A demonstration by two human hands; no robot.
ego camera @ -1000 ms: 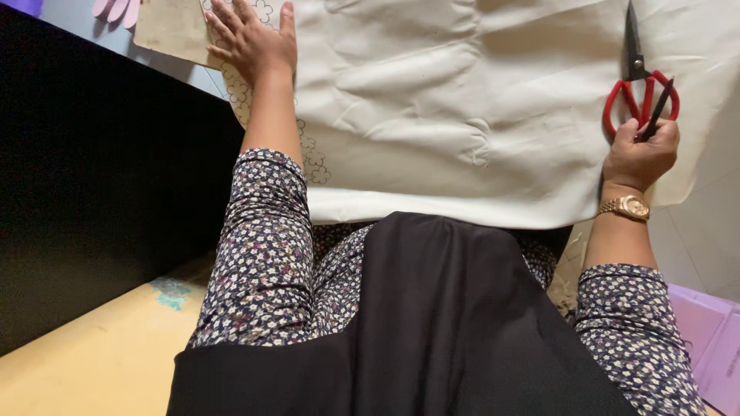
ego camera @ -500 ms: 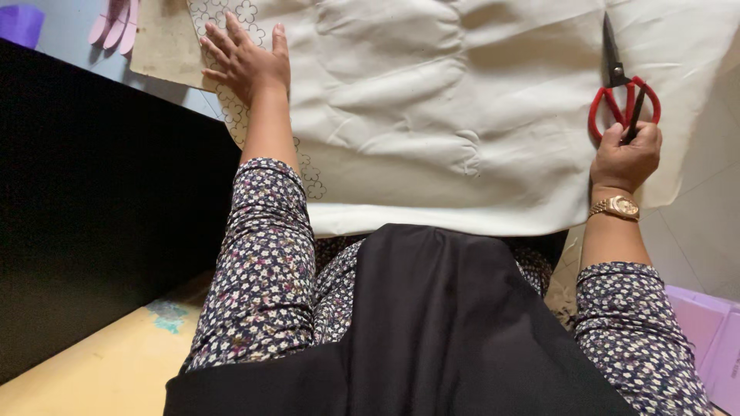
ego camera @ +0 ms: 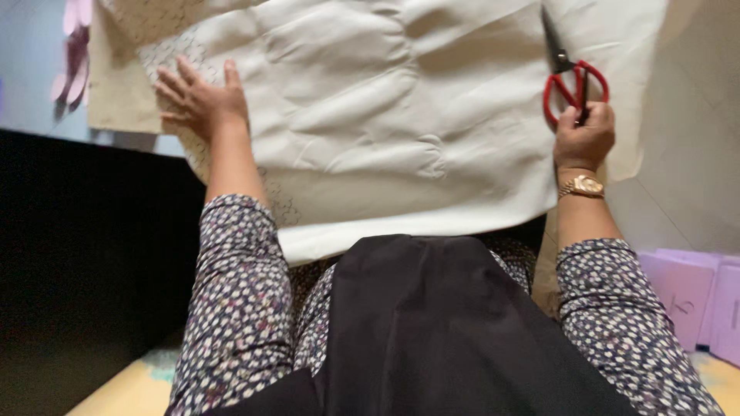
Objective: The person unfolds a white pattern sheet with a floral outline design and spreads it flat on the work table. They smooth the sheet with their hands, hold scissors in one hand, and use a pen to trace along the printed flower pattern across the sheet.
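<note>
At the far left, a few pink paper shapes [ego camera: 71, 54] lay on a pale grey surface, with a broad black panel [ego camera: 85, 270] below them. Just to their right sat a tan sheet [ego camera: 116, 92], partly tucked under a large cream cloth [ego camera: 370, 115] that spread wrinkled across most of the view. A pale patterned layer [ego camera: 166, 54] with small ring shapes showed at the cloth's left edge.

The left hand [ego camera: 202, 100] lay flat and open, fingers spread, palm down on that patterned edge where it met the cloth. It gripped nothing and only pressed on the material. Its arm wore a dark sleeve [ego camera: 231, 308] dotted with small light flowers.

In the middle, below the cloth's near hem, a black garment [ego camera: 432, 331] covered the person's lap.

Farther right, the right hand [ego camera: 584, 139] was closed around the handles of a pair of red scissors [ego camera: 574, 77], fingers curled at the loops. The dark blades pointed away from the person and looked close together, resting on the cloth near its right edge. A gold watch [ego camera: 582, 186] circled that wrist.

At the far right, beyond the cloth, several lilac cards [ego camera: 694, 293] lay stacked near the right sleeve.
</note>
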